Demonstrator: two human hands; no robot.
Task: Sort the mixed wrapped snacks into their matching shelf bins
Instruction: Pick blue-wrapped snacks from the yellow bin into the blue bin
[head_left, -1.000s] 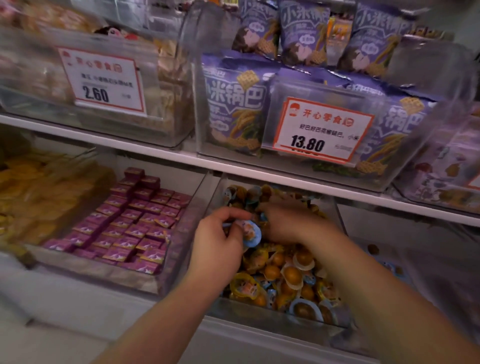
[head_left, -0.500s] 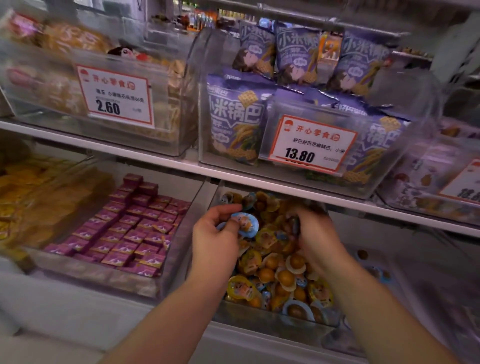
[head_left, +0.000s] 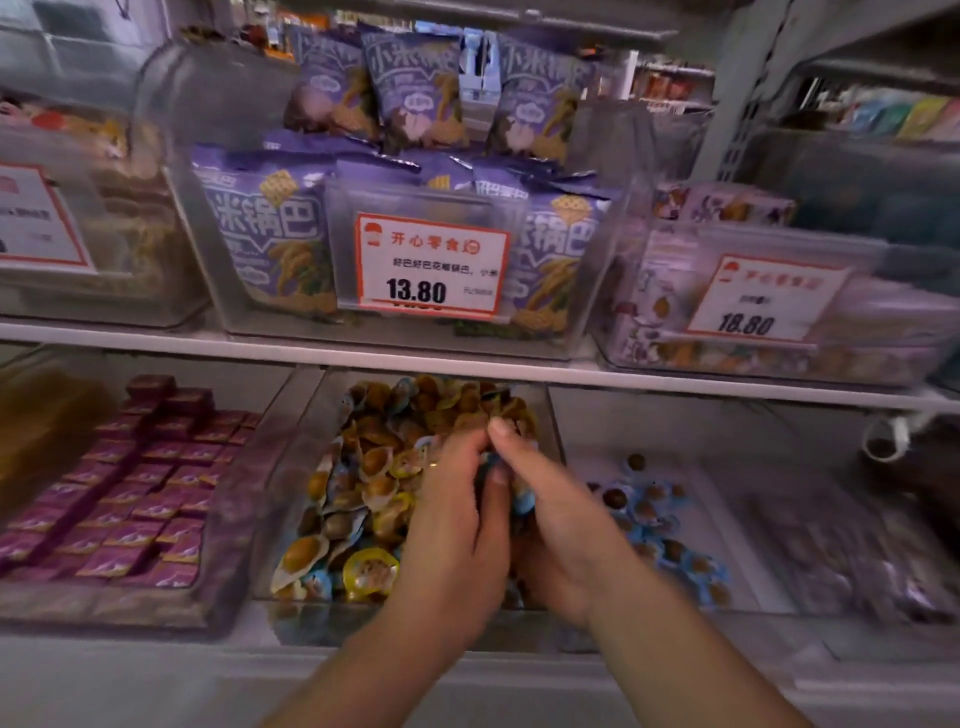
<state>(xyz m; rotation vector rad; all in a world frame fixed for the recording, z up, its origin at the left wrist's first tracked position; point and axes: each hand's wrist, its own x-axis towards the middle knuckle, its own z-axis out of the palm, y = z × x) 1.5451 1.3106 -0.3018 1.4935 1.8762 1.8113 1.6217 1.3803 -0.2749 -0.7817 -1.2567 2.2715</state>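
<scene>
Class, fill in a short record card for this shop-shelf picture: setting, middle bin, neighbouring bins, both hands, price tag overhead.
setting: shop shelves with clear bins
middle bin: mixed round wrapped snacks, yellow- and blue-rimmed
left bin: purple square packets
right bin: a few blue-rimmed snacks
left hand: over the middle bin, fingers curled
right hand: beside it, pinching a blue-rimmed snack
price tag: 13.80, on the bin of purple bags

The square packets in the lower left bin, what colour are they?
Magenta-purple packets, clearest in the head view.
</scene>
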